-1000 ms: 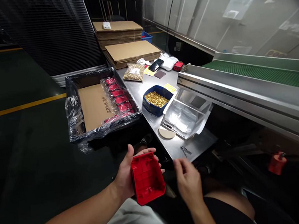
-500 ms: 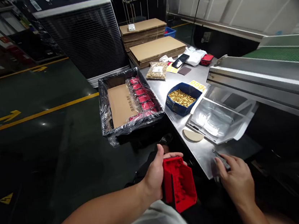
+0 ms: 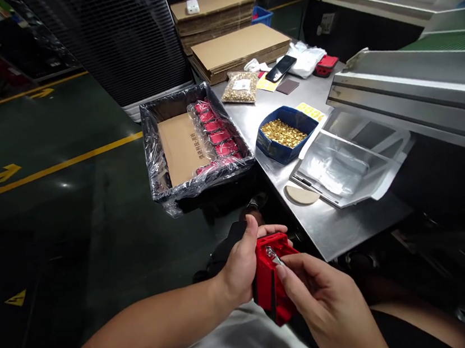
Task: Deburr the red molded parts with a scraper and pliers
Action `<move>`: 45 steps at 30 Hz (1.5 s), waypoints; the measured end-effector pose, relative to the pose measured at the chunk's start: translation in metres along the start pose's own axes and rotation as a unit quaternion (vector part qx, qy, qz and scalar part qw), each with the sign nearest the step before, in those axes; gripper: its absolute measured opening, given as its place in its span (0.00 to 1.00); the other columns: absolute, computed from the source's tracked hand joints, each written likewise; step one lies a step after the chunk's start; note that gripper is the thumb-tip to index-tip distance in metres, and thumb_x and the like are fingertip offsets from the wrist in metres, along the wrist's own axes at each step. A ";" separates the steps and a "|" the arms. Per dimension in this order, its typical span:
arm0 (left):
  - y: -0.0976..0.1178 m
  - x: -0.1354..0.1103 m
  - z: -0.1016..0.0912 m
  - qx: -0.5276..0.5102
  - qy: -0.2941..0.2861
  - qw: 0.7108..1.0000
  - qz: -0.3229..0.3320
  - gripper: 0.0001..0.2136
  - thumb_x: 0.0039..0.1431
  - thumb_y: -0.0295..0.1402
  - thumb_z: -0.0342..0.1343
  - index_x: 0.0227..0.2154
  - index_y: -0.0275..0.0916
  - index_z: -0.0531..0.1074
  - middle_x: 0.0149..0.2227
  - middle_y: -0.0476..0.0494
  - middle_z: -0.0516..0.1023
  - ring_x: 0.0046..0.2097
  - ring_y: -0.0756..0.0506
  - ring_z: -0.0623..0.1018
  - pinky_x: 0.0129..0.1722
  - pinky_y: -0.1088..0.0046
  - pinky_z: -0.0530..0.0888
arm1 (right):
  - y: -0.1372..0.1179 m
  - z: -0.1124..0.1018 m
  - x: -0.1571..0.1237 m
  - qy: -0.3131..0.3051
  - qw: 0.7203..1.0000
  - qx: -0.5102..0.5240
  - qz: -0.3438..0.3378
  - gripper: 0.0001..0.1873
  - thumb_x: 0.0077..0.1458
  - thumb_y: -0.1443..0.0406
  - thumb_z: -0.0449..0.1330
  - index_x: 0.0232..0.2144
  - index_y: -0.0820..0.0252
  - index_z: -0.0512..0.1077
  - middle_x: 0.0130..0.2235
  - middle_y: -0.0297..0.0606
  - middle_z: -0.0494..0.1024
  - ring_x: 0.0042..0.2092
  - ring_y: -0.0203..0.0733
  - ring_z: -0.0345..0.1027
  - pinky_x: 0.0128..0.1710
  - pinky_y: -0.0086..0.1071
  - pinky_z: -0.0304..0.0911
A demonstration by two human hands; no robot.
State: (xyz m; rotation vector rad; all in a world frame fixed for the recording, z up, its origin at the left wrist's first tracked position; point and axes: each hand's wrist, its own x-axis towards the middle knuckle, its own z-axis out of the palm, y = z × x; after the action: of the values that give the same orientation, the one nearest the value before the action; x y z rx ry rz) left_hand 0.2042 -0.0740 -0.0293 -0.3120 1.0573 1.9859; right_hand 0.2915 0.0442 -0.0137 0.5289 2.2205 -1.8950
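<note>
In my left hand (image 3: 243,263) is a red plastic housing (image 3: 265,283), hollow, with moulded ribs inside and a dark strip along its side. The left fingers wrap behind it and the thumb points up along its edge. My right hand (image 3: 328,298) pinches a small silver nail clipper (image 3: 273,255) between thumb and fingers. The clipper's tip is at the upper inside of the housing; whether it touches the plastic I cannot tell. My right fingers hide much of the housing's right side.
A metal table (image 3: 328,230) bears a blue bin (image 3: 272,149) of brass-coloured small parts, a clear tray (image 3: 369,180), a beige half-disc (image 3: 301,194), a phone (image 3: 281,68) and cardboard stacks (image 3: 242,43). Left of it stands a plastic-lined black crate (image 3: 153,150) holding red parts.
My right hand has moved left from the table's edge, bringing the nail clipper to the red housing. The left hand keeps its hold. The view has tilted down slightly.
</note>
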 end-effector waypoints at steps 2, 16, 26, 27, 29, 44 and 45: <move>-0.001 0.001 -0.001 -0.001 -0.008 1.000 0.002 0.40 0.55 0.67 0.42 0.48 0.31 0.71 0.41 0.30 0.75 0.41 0.40 0.76 0.45 0.63 0.71 | 0.001 0.002 0.001 -0.006 1.000 0.018 0.009 0.17 0.56 0.51 0.60 0.37 0.57 0.75 0.27 0.36 0.77 0.26 0.37 0.69 0.25 0.27 0.67; -0.005 0.004 0.000 0.026 -0.026 0.999 0.000 0.38 0.56 0.65 0.44 0.47 0.32 0.72 0.42 0.33 0.76 0.43 0.39 0.75 0.49 0.61 0.69 | -0.006 -0.005 -0.002 -0.028 0.995 0.087 0.026 0.17 0.56 0.53 0.61 0.39 0.61 0.76 0.28 0.38 0.78 0.26 0.38 0.70 0.24 0.27 0.68; -0.007 0.002 0.003 0.001 -0.030 0.998 -0.053 0.36 0.56 0.64 0.46 0.46 0.32 0.72 0.40 0.33 0.76 0.40 0.41 0.76 0.45 0.64 0.71 | -0.006 -0.025 -0.005 0.047 0.991 -0.081 -0.097 0.09 0.58 0.58 0.60 0.37 0.55 0.75 0.28 0.32 0.75 0.25 0.33 0.67 0.24 0.23 0.64; -0.007 0.003 0.003 -0.004 -0.027 0.997 -0.066 0.36 0.57 0.64 0.45 0.46 0.32 0.72 0.40 0.33 0.76 0.40 0.41 0.76 0.44 0.64 0.71 | -0.006 -0.027 -0.005 0.065 0.982 -0.122 -0.131 0.08 0.58 0.59 0.60 0.38 0.54 0.75 0.28 0.31 0.75 0.25 0.32 0.67 0.24 0.23 0.64; -0.005 0.003 0.003 -0.015 -0.019 0.995 -0.096 0.36 0.59 0.63 0.42 0.46 0.31 0.72 0.40 0.33 0.76 0.38 0.42 0.77 0.43 0.65 0.72 | -0.007 -0.029 -0.004 0.077 0.961 -0.188 -0.188 0.08 0.58 0.61 0.61 0.41 0.53 0.75 0.31 0.32 0.75 0.26 0.31 0.67 0.26 0.23 0.65; -0.008 0.002 0.001 -0.011 -0.027 0.986 -0.162 0.36 0.58 0.64 0.42 0.43 0.31 0.74 0.40 0.33 0.76 0.39 0.41 0.77 0.41 0.65 0.73 | -0.011 -0.032 0.001 0.045 0.937 -0.254 -0.236 0.09 0.60 0.61 0.59 0.44 0.50 0.74 0.36 0.33 0.76 0.32 0.32 0.73 0.32 0.22 0.70; -0.008 0.003 0.001 -0.008 -0.031 0.986 -0.164 0.37 0.57 0.64 0.44 0.43 0.31 0.74 0.40 0.33 0.76 0.39 0.41 0.77 0.41 0.65 0.73 | -0.011 -0.032 0.000 0.039 0.937 -0.255 -0.235 0.10 0.60 0.61 0.59 0.44 0.49 0.74 0.35 0.33 0.75 0.31 0.32 0.72 0.31 0.21 0.69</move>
State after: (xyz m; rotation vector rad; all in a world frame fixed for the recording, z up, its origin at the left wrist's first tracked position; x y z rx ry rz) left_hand 0.2090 -0.0695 -0.0353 -0.4017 0.8885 1.6984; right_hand 0.2899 0.0744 0.0023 -0.0197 2.9449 -1.3640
